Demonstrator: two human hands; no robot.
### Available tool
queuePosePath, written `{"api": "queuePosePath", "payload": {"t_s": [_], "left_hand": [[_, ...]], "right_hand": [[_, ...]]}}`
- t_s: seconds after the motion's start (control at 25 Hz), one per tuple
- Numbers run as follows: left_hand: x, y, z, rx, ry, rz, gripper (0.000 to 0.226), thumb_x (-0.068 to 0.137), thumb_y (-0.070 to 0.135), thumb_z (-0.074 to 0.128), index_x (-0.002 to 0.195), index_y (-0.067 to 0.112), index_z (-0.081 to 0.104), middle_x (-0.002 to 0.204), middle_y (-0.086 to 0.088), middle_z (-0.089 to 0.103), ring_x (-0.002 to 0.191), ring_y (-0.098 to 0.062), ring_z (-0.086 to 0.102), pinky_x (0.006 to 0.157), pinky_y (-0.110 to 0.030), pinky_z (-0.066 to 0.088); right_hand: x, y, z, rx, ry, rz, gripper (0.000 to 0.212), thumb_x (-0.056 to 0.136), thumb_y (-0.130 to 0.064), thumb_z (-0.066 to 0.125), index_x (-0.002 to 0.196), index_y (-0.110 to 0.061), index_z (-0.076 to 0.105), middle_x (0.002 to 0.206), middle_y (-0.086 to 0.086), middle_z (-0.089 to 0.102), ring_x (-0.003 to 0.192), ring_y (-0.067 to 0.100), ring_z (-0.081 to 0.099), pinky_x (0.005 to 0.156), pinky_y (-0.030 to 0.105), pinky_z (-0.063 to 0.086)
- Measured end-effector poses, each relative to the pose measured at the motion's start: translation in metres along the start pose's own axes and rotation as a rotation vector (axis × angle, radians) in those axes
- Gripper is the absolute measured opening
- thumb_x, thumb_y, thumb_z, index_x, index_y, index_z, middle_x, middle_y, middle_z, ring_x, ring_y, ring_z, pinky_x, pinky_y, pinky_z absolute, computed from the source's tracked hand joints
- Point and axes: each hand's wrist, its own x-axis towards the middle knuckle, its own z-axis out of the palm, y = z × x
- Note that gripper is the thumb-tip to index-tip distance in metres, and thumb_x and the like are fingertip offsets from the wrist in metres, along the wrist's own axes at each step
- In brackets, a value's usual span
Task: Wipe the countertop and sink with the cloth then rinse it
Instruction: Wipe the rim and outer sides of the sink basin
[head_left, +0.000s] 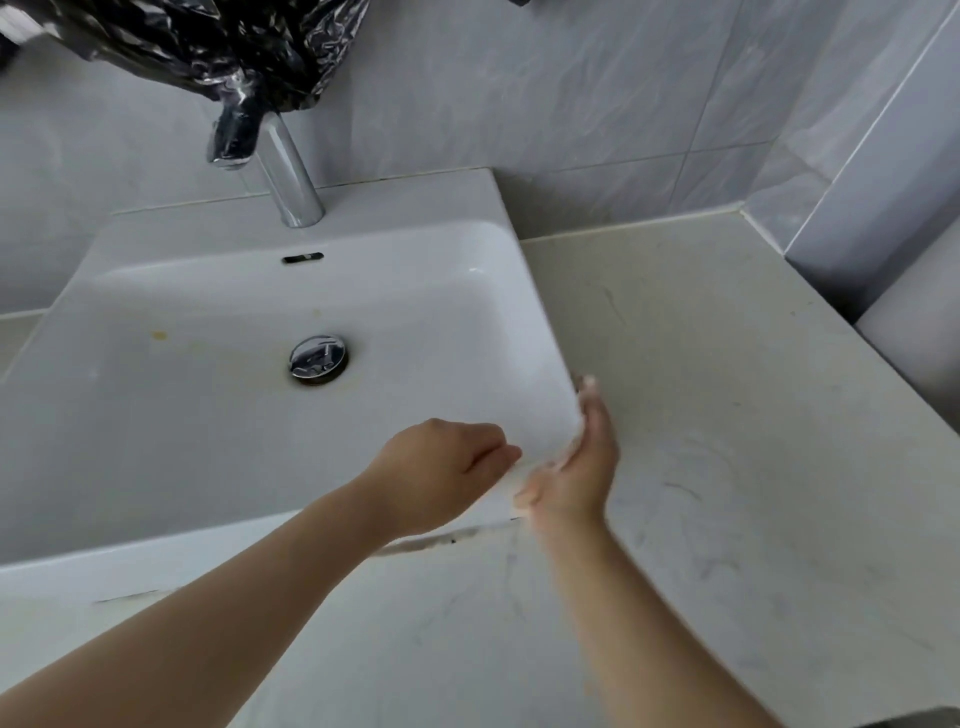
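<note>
Left hand (441, 478) and right hand (576, 475) flank the sink (156, 415) corner.

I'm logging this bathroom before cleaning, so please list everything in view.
white rectangular ceramic sink: one, white, centre-left
chrome pillar tap: one, silver, behind the basin
round chrome drain plug: one, silver, basin floor
yellowish stain: one, yellow, basin floor, left of the plug
crumpled black plastic bag: one, black, over the tap's top
cream stone countertop: one, cream, right of and in front of the sink
grey marbled wall tiles: several, grey, behind
left hand: one, fingers curled, over sink's front rim
right hand: one, fingers straight, blurred, at sink's front right corner
</note>
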Motion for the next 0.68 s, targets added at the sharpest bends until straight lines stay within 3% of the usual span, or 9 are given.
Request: {"api": "queuePosePath", "payload": {"t_s": [0.08,0.16,0.2,0.24,0.32,0.4,0.52,0.68], "left_hand": [[-0.019,-0.021,-0.004,0.062,0.038,-0.004,0.036,0.094,0.045,0.035,0.083,0.018,0.055,0.072,0.005,0.056,0.072,-0.014,0.051,0.067,-0.03,0.043],[-0.034,-0.037,-0.006,0.085,0.061,-0.025,0.037,0.094,0.05,0.032,0.094,0.028,0.061,0.086,0.011,0.062,0.081,-0.009,0.055,0.073,-0.03,0.046],[-0.038,-0.042,-0.005,0.096,0.084,-0.015,0.039,0.093,0.053,0.029,0.099,0.033,0.062,0.092,0.015,0.064,0.084,-0.006,0.056,0.075,-0.028,0.047],[-0.04,-0.044,-0.004,0.101,0.108,0.005,0.04,0.092,0.055,0.027,0.101,0.036,0.062,0.095,0.017,0.064,0.086,-0.005,0.056,0.075,-0.027,0.046],[-0.039,-0.045,-0.001,0.097,0.131,0.03,0.038,0.093,0.052,0.03,0.101,0.036,0.063,0.094,0.015,0.065,0.085,-0.006,0.056,0.073,-0.026,0.045],[-0.035,-0.046,0.0,0.092,0.142,0.051,0.041,0.093,0.052,0.027,0.099,0.033,0.063,0.091,0.013,0.064,0.084,-0.007,0.056,0.074,-0.027,0.046],[-0.032,-0.049,0.004,0.108,0.166,0.082,0.051,0.083,0.056,0.019,0.095,0.03,0.061,0.086,0.01,0.063,0.078,-0.007,0.054,0.07,-0.026,0.045],[-0.032,-0.047,0.006,0.102,0.216,0.096,0.066,0.074,0.064,0.006,0.092,0.03,0.06,0.081,0.01,0.061,0.075,-0.008,0.053,0.067,-0.025,0.043]], "right_hand": [[-0.007,-0.013,0.005,0.019,0.014,0.073,0.019,0.09,-0.032,0.052,0.073,-0.025,0.055,0.073,0.0,0.058,0.065,0.021,0.056,0.056,0.023,0.043],[-0.019,0.006,0.004,-0.132,0.063,-0.06,0.007,0.087,-0.034,0.05,0.085,-0.029,0.053,0.086,-0.002,0.055,0.074,0.02,0.053,0.064,0.029,0.045],[-0.034,0.017,0.007,-0.177,0.093,-0.12,0.011,0.087,-0.037,0.045,0.091,-0.029,0.051,0.092,-0.005,0.052,0.08,0.019,0.052,0.072,0.033,0.046],[-0.04,0.029,0.008,-0.159,0.107,-0.17,0.017,0.088,-0.043,0.039,0.089,-0.028,0.047,0.088,-0.008,0.049,0.078,0.016,0.048,0.073,0.034,0.044],[-0.042,0.033,0.014,-0.147,0.177,-0.285,0.028,0.093,-0.044,0.035,0.073,-0.024,0.041,0.065,-0.009,0.043,0.059,0.015,0.04,0.06,0.031,0.039],[-0.021,0.005,0.017,-0.057,0.231,-0.145,0.031,0.089,-0.038,0.045,0.063,-0.023,0.039,0.053,-0.006,0.034,0.047,0.016,0.031,0.05,0.023,0.031],[-0.011,-0.003,0.007,-0.038,0.158,0.071,0.033,0.08,-0.043,0.05,0.061,-0.023,0.032,0.062,-0.001,0.037,0.046,0.017,0.034,0.045,0.017,0.03],[-0.044,0.038,0.021,-0.121,0.221,-0.283,0.032,0.089,-0.054,0.033,0.069,-0.029,0.037,0.072,0.0,0.043,0.061,0.016,0.045,0.057,0.032,0.043]]}}
